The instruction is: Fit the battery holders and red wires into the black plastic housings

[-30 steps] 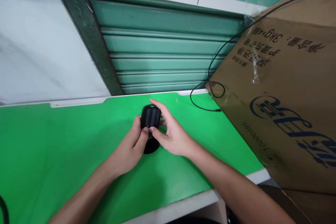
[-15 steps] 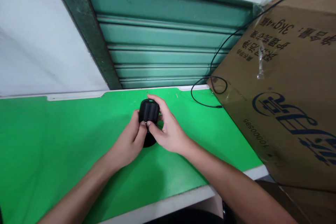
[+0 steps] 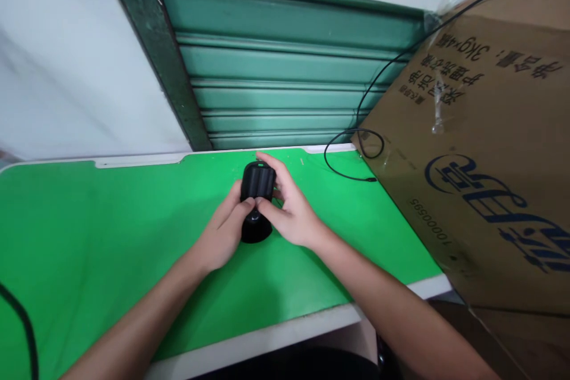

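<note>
Between my hands stands a black device [image 3: 258, 180] with a ridged, rounded upper part and a round, glossy base; its exact kind I cannot tell. My left hand [image 3: 229, 222] grips its left side, thumb pressed near the lower edge of the ridged part. From the right, my right hand [image 3: 291, 208] wraps round it, fingers reaching behind the top and thumb at the same lower edge. The two thumb tips nearly meet. My fingers hide the device's sides, and its far face is out of sight.
The green tabletop [image 3: 133, 237] has a white front edge. At the right stands a large cardboard box [image 3: 490, 148]. A black cable [image 3: 351, 177] loops beside it. Behind is a green slatted shutter [image 3: 285, 65]; another dark cable [image 3: 24, 320] shows at the lower left.
My view has shifted slightly. Both thumbs have slid up a little and flattened against the ridged part, so more of the base shows below. The hold on the device remains.
</note>
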Motion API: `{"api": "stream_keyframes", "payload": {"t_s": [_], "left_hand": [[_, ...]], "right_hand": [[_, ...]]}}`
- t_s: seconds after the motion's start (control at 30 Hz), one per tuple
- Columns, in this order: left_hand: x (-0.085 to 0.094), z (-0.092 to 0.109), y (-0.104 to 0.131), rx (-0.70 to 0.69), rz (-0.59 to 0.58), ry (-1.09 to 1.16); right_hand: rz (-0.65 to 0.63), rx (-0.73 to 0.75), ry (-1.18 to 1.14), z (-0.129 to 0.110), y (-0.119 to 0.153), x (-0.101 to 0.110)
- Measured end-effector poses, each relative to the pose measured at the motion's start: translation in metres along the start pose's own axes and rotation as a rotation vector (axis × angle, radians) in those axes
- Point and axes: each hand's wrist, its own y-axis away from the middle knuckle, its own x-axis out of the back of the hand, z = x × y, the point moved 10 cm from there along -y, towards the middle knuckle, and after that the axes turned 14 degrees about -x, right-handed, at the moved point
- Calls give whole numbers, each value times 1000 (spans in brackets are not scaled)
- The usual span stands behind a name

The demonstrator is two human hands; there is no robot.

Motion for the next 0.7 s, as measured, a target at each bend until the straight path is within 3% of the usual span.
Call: {"api": "stream_keyframes", "payload": {"t_s": [0.4, 0.57, 0.63, 0.7], "left_hand": [[-12, 13, -2, -200, -193, -215], [-10, 22, -4, -252, -224, -279], [-4, 24, -2, -232, -245, -334], [7, 21, 0, -178, -235, -380]], "right_hand": [[-106, -131, -198, 22, -11, 6], [-117, -90, -141, 9, -21, 13], [-53, -80, -110, -5, -11, 28], [87, -73, -108, -17, 27, 55]]}}
